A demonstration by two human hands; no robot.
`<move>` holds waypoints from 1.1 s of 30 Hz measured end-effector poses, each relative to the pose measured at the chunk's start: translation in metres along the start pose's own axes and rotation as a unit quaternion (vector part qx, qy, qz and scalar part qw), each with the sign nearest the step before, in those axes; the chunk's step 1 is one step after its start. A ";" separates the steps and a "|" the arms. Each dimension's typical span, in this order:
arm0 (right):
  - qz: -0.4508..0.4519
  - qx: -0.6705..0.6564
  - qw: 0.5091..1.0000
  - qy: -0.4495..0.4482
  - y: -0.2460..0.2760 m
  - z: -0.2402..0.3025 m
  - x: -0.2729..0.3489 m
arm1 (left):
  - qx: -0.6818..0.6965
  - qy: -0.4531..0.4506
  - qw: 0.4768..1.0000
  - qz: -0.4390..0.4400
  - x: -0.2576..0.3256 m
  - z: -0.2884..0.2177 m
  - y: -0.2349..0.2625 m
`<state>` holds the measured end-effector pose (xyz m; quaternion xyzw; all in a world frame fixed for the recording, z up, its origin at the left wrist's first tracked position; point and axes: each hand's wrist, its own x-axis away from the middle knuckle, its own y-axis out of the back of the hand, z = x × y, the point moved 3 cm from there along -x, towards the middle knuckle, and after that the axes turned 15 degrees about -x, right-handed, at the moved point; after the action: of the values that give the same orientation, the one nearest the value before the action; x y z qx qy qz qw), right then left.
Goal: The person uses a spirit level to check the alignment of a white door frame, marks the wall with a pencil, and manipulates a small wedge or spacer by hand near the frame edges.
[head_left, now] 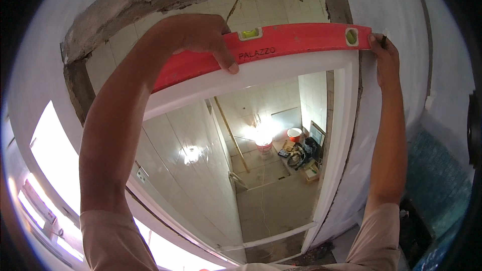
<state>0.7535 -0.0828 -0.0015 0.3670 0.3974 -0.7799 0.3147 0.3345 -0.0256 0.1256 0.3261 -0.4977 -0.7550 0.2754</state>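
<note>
The left hand (198,35) was closed over the top edge of the red level (261,50), thumb pressed on its face, holding it along the head of the white door frame (251,75). Just right of that grip sat a green vial (250,33); a second vial (351,36) lay near the level's far end. There the right hand (386,60) pinched a dark pencil (384,39), its tip touching the wall beside the level's end. Below both grips, through the opening, a tiled room showed buckets (264,146) and tools on the floor. As I judged it, the one-handed hold could let the level slide or tilt off the frame's edge, spoiling the reading or dropping it.
</note>
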 end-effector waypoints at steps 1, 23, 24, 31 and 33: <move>0.002 -0.019 1.000 -0.002 0.000 -0.002 -0.001 | -0.004 0.000 1.000 0.001 -0.002 0.002 0.000; 0.033 -0.096 0.995 -0.001 -0.017 -0.001 -0.005 | -0.115 0.000 0.981 -0.154 -0.016 0.016 -0.008; 0.022 -0.151 0.988 -0.027 -0.026 0.001 -0.008 | -0.083 0.031 0.986 -0.139 -0.012 0.008 -0.007; 0.025 -0.098 0.994 -0.045 -0.006 0.003 -0.012 | -0.046 0.102 0.986 -0.124 -0.005 -0.007 -0.008; 0.021 -0.078 0.996 -0.034 -0.001 0.003 -0.009 | 0.010 0.081 0.990 -0.114 -0.001 -0.011 -0.010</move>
<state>0.7561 -0.0832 0.0077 0.3230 0.4383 -0.7517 0.3722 0.3426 -0.0268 0.1131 0.4438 -0.4409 -0.7475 0.2233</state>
